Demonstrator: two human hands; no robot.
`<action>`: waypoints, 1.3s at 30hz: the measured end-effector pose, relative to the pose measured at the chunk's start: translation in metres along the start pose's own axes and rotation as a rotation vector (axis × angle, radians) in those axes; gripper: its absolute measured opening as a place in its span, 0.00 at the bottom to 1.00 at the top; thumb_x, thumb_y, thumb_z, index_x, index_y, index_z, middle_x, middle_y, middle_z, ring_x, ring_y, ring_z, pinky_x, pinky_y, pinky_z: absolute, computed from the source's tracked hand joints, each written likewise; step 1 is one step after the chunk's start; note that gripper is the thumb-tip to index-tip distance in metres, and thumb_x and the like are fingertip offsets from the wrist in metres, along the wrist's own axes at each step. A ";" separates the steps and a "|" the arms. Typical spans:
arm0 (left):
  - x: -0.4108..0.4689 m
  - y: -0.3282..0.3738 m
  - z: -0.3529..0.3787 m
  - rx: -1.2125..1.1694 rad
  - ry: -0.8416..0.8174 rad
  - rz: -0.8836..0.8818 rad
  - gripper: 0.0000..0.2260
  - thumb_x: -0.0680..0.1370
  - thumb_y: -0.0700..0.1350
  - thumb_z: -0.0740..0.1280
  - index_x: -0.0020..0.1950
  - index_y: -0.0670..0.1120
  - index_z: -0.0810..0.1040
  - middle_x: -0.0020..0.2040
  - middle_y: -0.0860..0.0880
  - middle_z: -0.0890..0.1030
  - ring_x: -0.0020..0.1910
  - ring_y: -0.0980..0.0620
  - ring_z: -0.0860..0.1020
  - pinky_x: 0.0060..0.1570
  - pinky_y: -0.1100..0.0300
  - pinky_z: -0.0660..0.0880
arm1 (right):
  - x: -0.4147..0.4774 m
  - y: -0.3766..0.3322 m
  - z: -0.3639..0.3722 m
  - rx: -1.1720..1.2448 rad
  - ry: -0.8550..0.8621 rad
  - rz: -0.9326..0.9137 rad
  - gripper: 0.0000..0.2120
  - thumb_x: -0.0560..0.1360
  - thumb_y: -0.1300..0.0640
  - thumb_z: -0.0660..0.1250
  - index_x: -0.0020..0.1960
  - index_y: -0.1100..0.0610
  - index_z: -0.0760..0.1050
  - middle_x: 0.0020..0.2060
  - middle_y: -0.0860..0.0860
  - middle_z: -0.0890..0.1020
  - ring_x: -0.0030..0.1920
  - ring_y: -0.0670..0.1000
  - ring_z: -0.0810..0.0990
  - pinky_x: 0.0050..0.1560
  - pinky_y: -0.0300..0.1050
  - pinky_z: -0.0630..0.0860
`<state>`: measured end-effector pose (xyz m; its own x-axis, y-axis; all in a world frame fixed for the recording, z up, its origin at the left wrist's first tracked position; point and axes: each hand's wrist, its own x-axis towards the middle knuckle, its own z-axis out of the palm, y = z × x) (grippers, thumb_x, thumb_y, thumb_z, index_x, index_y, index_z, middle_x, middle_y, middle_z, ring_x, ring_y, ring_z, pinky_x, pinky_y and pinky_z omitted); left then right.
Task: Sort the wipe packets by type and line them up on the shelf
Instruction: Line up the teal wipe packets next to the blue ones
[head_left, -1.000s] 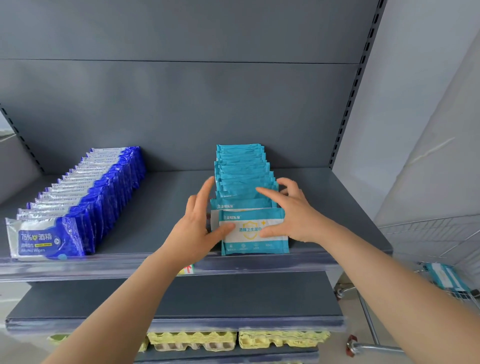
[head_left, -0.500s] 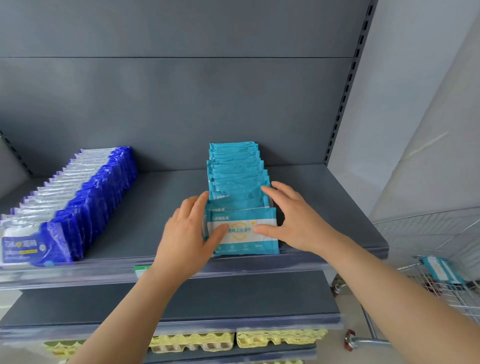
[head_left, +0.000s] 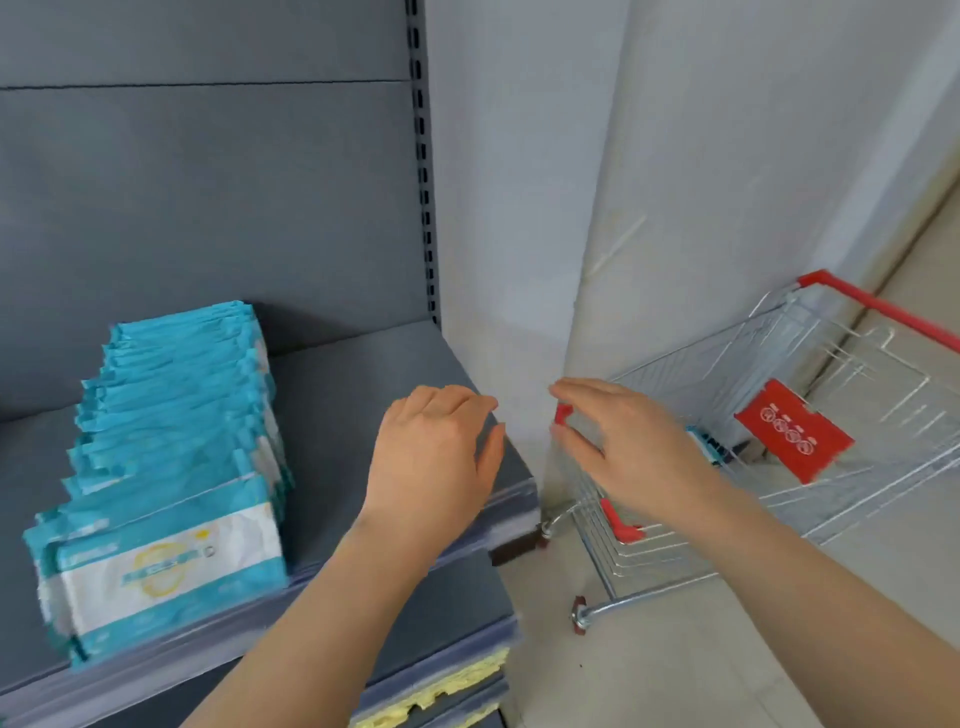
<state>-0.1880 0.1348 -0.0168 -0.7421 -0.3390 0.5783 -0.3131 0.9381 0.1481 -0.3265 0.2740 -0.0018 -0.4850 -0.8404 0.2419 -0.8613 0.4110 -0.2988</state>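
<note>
The teal wipe packets (head_left: 171, 467) are standing in a row on the gray shelf (head_left: 337, 395), left of both hands. The left hand (head_left: 431, 457) is hovering over the shelf's bare end, fingers loose, holding nothing. The right hand (head_left: 618, 441) is hovering over the wire cart (head_left: 748, 358), fingers spread, also empty.
</note>
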 end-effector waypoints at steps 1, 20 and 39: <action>0.012 0.018 0.015 -0.023 -0.016 0.025 0.13 0.74 0.49 0.62 0.48 0.47 0.84 0.43 0.50 0.84 0.40 0.45 0.81 0.41 0.53 0.76 | -0.004 0.022 -0.006 0.002 0.005 0.033 0.22 0.78 0.48 0.58 0.68 0.55 0.72 0.66 0.51 0.76 0.64 0.52 0.75 0.65 0.50 0.71; 0.205 0.251 0.373 -0.141 -0.477 -0.017 0.14 0.80 0.51 0.61 0.61 0.49 0.78 0.55 0.50 0.81 0.54 0.48 0.77 0.54 0.54 0.71 | 0.019 0.482 -0.008 -0.121 -0.299 0.461 0.18 0.81 0.49 0.57 0.69 0.51 0.68 0.63 0.50 0.76 0.58 0.50 0.76 0.55 0.46 0.77; 0.281 0.229 0.818 -0.284 -0.853 -0.447 0.10 0.79 0.45 0.62 0.55 0.44 0.80 0.53 0.45 0.82 0.53 0.44 0.78 0.56 0.47 0.74 | 0.156 0.833 0.309 0.396 -0.397 0.802 0.19 0.76 0.56 0.67 0.65 0.62 0.74 0.60 0.57 0.79 0.61 0.56 0.77 0.63 0.52 0.71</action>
<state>-0.9532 0.1960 -0.4768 -0.8028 -0.4973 -0.3288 -0.5960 0.6569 0.4618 -1.0724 0.3761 -0.4982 -0.7560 -0.4505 -0.4748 -0.1496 0.8252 -0.5447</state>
